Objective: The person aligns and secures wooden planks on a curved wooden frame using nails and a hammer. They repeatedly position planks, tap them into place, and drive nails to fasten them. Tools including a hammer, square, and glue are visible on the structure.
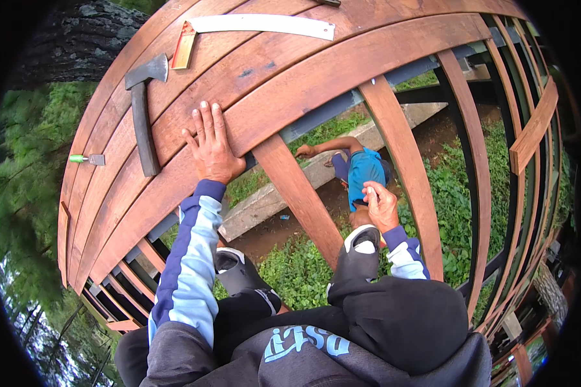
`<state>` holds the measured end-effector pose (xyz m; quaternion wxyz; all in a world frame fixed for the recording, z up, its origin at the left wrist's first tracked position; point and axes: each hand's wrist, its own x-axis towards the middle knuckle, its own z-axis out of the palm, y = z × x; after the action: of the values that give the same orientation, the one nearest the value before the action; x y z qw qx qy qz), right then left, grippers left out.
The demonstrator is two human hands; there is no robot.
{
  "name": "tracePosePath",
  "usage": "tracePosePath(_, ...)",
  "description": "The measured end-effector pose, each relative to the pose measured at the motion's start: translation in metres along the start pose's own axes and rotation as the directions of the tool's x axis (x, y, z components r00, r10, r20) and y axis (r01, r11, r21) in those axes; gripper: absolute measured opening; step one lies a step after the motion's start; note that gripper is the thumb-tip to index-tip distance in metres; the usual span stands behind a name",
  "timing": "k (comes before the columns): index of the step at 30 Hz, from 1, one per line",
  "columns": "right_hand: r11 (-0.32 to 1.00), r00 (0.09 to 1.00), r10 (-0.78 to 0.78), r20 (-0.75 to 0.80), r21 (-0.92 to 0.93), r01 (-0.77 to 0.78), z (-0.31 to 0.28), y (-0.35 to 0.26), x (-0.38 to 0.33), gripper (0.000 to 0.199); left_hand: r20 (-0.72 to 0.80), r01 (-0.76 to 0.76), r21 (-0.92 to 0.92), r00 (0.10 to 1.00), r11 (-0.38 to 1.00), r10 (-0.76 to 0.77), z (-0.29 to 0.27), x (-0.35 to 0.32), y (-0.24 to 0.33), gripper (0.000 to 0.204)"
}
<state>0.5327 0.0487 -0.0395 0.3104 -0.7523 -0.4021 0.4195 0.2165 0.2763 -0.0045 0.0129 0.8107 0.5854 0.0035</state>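
My left hand [214,149] lies flat on the reddish-brown deck boards [265,103], fingers stretched out and a little apart. My right hand [382,208] hangs over the gap between two narrow wooden slats, its fingers curled and thumb drawn in. What it holds, if anything, I cannot make out. Beside it runs a loose-looking wooden slat [403,171]; another slat [297,197] slopes between my two hands. Near my left hand rests an axe [145,116] with a dark handle. Farther off lies a try square [258,26] with a white blade and a red and yellow stock.
A chisel [89,159] with a green handle lies at the left edge of the boards. Beneath the open frame a person in a blue shirt [366,173] is by a concrete beam [258,209]. A short board [534,126] crosses the slats at right. A tree trunk [71,42] stands far left.
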Motion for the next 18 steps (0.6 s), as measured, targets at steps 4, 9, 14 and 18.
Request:
tracePosePath(4, 0.998, 0.997, -0.064, -0.054, 0.010, 0.065, -0.004, 0.009, -0.007, 0.018, -0.022, -0.008, 0.027, 1.000, 1.000, 0.009, 0.004, 0.000, 0.000, 0.114)
tracePosePath(9, 0.997, 0.993, -0.054, -0.101, -0.061, 0.048, -0.002, 0.029, -0.011, 0.018, -0.019, -0.010, 0.051, 1.000, 0.999, 0.011, 0.007, 0.000, -0.003, 0.116)
tracePosePath(14, 0.958, 0.967, -0.053, -0.251, -0.286, -0.021, -0.001, 0.053, -0.009, 0.024, -0.043, -0.020, 0.071, 0.999, 0.997, 0.023, 0.011, 0.000, -0.005, 0.119)
tracePosePath(18, 0.974, 0.970, 0.078, -0.228, -0.190, -0.123, -0.002, 0.059, -0.002, 0.048, -0.080, -0.038, 0.060, 0.996, 0.997, 0.043, 0.013, 0.001, -0.006, 0.117)
